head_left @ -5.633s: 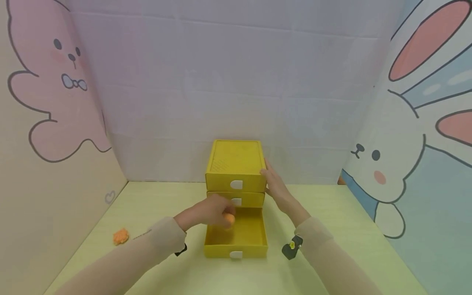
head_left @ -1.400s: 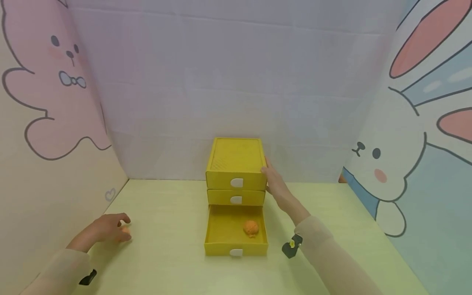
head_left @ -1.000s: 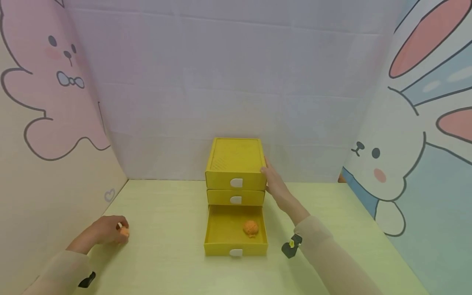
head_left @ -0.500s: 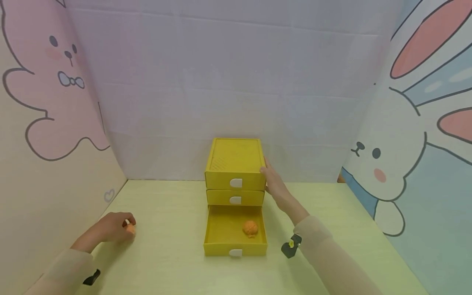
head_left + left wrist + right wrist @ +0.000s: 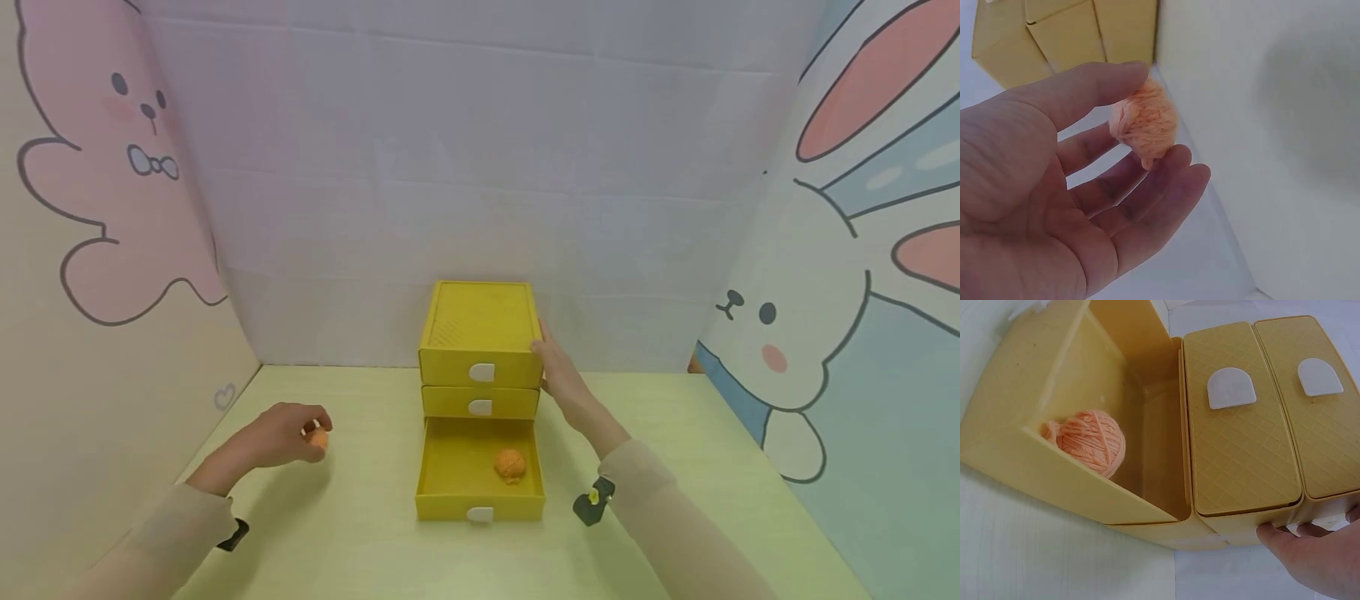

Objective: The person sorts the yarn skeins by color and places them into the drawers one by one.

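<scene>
My left hand (image 5: 283, 435) pinches a small orange ball of yarn (image 5: 1146, 119) between thumb and fingertips, held above the table left of the yellow drawer unit (image 5: 483, 317). A second orange yarn ball (image 5: 1092, 442) lies in the right part of the pulled-out bottom drawer (image 5: 480, 507). Both upper drawers are closed, each with a white tab. On the unit's right side rests my right hand (image 5: 566, 385), its thumb near the top front corner and its fingers along the side wall. In the right wrist view the far fingers are partly hidden.
The pale table (image 5: 360, 533) stretches around the unit. A white cloth wall (image 5: 480, 167) stands right behind it. Side panels with a pink cartoon animal (image 5: 127, 208) and a white rabbit (image 5: 795, 333) bound the table left and right.
One yarn ball went into the bottom drawer. My left hand then moved to the second ball at the far left, grasped it and carried it rightward. My right hand stayed put.
</scene>
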{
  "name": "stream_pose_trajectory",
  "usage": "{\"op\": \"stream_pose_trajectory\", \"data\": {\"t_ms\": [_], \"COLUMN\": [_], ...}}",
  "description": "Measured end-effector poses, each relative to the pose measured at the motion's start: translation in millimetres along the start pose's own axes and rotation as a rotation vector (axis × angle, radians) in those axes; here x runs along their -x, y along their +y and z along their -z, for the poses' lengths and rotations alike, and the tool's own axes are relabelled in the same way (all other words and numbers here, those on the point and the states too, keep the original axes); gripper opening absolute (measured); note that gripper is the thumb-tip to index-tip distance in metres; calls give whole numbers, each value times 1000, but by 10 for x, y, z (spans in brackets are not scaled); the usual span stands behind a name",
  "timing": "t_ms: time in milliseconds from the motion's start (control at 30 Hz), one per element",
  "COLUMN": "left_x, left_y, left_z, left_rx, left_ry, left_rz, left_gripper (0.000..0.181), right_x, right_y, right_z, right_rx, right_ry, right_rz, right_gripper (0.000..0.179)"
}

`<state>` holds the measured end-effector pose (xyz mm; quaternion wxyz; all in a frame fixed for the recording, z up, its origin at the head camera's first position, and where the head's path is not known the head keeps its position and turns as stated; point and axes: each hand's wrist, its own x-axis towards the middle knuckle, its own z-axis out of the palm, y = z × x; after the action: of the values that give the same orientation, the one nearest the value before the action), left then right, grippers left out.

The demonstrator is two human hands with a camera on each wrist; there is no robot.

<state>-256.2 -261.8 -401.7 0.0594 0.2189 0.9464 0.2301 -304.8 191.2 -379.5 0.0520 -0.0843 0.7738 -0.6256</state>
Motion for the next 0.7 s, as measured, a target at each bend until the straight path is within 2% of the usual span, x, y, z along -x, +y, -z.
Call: {"op": "stream_pose_trajectory", "data": {"t_ms": [200, 433, 700], "left_x": [-168, -373, -595], "left_y": [391, 811, 1119], "left_z": [-9, -96, -262], "left_rx": [-16, -13, -49], "left_ry": [-11, -63, -97], "left_rz": [-104, -143, -223], "left_gripper": [31, 29, 26], "right_x": [15, 6, 20], "right_y": [-21, -10, -21], "right_z": [-11, -3, -7], "right_rx": [-9, -8, -13], "right_ry": [5, -2, 6], "right_rz": [2, 14, 6], "right_gripper": [69, 68, 69]}}
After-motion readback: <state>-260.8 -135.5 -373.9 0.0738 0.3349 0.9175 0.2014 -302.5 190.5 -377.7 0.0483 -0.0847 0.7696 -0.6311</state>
